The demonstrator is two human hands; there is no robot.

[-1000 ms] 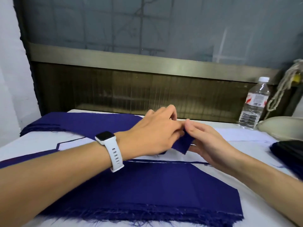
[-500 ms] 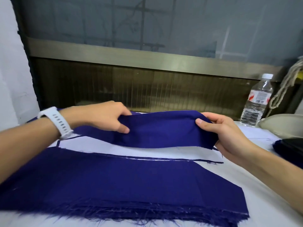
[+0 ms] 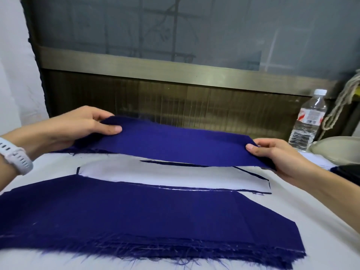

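A blue cloth strip [image 3: 181, 147] is pinched at its ends by the left hand [image 3: 78, 125] and right hand [image 3: 276, 154], mid-frame above the table [image 3: 321, 221]; it should be kept taut and lowered evenly.

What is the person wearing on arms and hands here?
Both forearms are bare, no sleeves in view. The left hand and right hand have no gloves or visible rings. A white perforated watch strap circles the left wrist; the right wrist is bare.
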